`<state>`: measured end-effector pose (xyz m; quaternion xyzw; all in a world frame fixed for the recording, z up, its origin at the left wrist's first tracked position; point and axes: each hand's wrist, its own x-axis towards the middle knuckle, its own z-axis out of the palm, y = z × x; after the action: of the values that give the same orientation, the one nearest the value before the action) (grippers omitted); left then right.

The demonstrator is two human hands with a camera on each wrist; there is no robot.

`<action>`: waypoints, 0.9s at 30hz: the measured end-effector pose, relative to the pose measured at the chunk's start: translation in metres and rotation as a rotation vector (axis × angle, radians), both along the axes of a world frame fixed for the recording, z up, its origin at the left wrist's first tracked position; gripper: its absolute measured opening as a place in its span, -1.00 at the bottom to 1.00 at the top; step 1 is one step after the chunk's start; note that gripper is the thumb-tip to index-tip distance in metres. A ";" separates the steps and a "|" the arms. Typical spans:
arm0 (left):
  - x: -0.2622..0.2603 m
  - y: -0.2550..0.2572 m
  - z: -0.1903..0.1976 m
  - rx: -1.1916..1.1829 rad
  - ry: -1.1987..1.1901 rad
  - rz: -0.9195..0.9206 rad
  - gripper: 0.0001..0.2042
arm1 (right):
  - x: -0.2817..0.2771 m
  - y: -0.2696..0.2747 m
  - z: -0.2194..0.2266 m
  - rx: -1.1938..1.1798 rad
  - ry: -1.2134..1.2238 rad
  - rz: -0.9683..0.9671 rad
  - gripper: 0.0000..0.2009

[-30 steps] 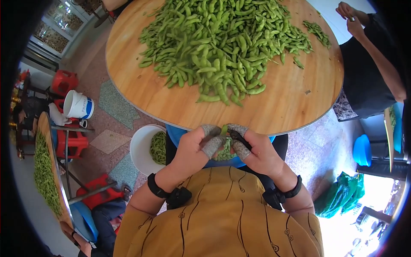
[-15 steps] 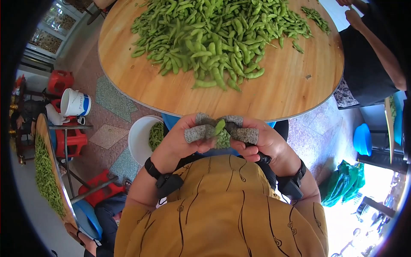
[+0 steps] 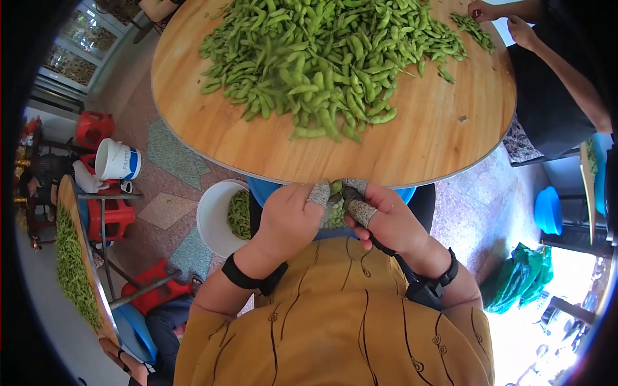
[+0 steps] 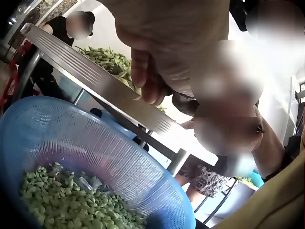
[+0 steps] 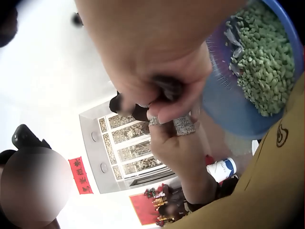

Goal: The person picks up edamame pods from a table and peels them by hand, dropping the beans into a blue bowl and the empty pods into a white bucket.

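Note:
Both hands meet over a blue basket [image 4: 119,143] just off the table's near edge, grey wraps on their fingers. In the head view the left hand [image 3: 288,215] pinches a green pod [image 3: 336,187] from the left. The right hand [image 3: 389,219] grips the pod's other side, and a dark tool [image 5: 169,87] shows within its curled fingers in the right wrist view. Shelled green beans [image 5: 267,62] lie in the basket below. A large heap of pods [image 3: 309,58] covers the back of the round wooden table [image 3: 257,145].
A white bucket [image 3: 212,222] with pods stands on the floor left of the basket. Another person's arms [image 3: 566,71] are at the table's right. Red stools [image 3: 109,219] and a second table with pods [image 3: 76,264] are at the left; a green bag [image 3: 521,280] lies right.
The hands dipped slightly apart with an upright pod between them, then came together again, the left hand turning its back upward. The other person's hands moved toward the small pod pile.

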<state>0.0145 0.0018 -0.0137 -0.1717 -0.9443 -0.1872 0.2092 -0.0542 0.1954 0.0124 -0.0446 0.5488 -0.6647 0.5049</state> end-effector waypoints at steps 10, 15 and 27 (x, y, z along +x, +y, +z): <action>0.006 0.005 0.014 1.223 -0.865 0.171 -0.87 | 0.001 0.014 -0.008 0.030 0.216 0.033 -0.70; 0.011 0.011 0.013 1.195 -0.815 0.060 -0.85 | 0.002 0.008 -0.010 0.175 0.294 -0.098 -0.72; 0.028 0.013 0.000 0.350 -0.470 0.102 -0.90 | 0.025 -0.010 -0.030 0.460 1.520 0.070 -0.67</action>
<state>0.0429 0.0147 -0.0134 -0.0370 -0.9276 -0.3711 0.0204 -0.0289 0.1850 -0.0178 -0.3980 0.8649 -0.3057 0.0090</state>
